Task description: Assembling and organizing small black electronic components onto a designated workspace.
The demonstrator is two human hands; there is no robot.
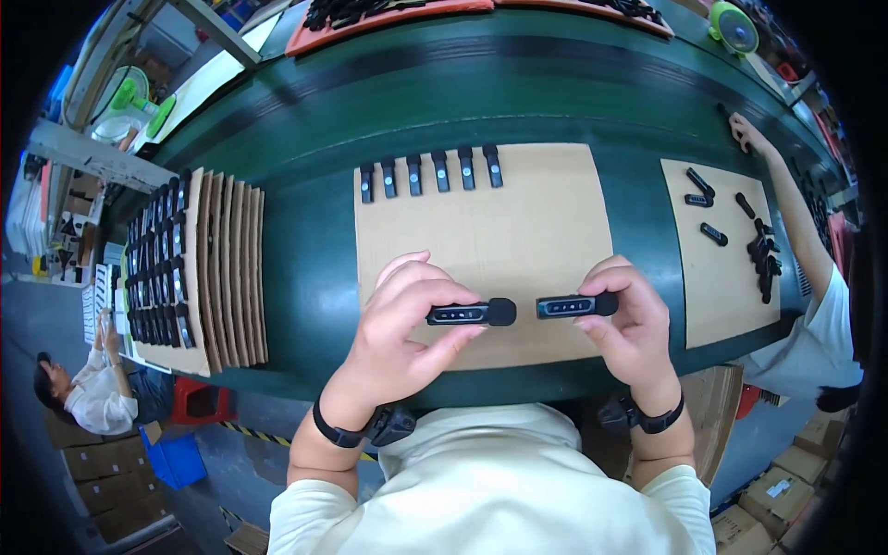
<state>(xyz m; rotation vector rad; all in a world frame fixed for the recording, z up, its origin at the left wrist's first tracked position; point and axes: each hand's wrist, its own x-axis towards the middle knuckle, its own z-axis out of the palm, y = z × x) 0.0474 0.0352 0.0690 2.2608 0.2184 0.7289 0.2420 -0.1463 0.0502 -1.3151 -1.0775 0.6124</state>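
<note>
My left hand [402, 324] is closed on a small black clip-on microphone [458, 314], pinched between thumb and fingers with its round foam tip pointing right. Opposite it, my right hand [634, 319] pinches a second such microphone [564, 306] by its foam-tip end, the body pointing left. The two are held level and apart above a brown cardboard sheet [481, 240]. Along that sheet's far edge stands a row of several like microphones [440, 170], foam tips away from me.
Cardboard sheets [231, 277] stand stacked at left, the outermost covered with microphones. On the right, another cardboard sheet [703, 296] carries scattered microphones, beside a co-worker's arm [795, 203]. Red trays [398, 17] line the far side of the green belt [305, 231]. Another person [97, 398] sits far left.
</note>
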